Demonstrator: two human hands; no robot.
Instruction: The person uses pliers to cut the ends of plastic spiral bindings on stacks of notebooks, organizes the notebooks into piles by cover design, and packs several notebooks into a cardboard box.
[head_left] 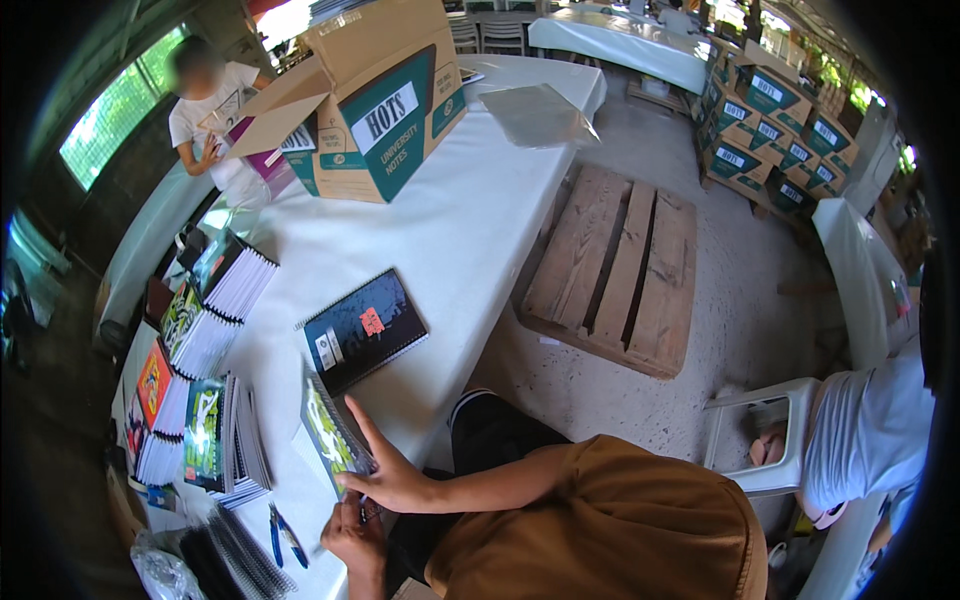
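A long table [470, 230] under a white cloth runs away from the viewer through a shed-like workroom with a bare concrete floor.

At the far left edge of the table, stacks of spiral notebooks [205, 330] lean in rows, and a bundle of black spiral bindings [235, 560] lies at the near corner with blue-handled pliers [285, 537] just beside it.

Next comes the green-covered notebook [330, 435], tilted up on edge near the table's front rim. The left hand [352, 535] pinches its lower corner from below, fingers closed on it; the right hand [395, 475] lies spread against its cover, thumb raised, pressing rather than clasping.

Just beyond lies a dark spiral notebook [362, 330] flat on the cloth, with bare cloth around it up to an open cardboard box [375, 110], where another person [205, 110] stands.

Right of the table's long edge, a wooden pallet [615, 270] sits on the floor with open concrete around it, then a white plastic chair [765, 435] and stacked cartons [765, 130] at the far wall.
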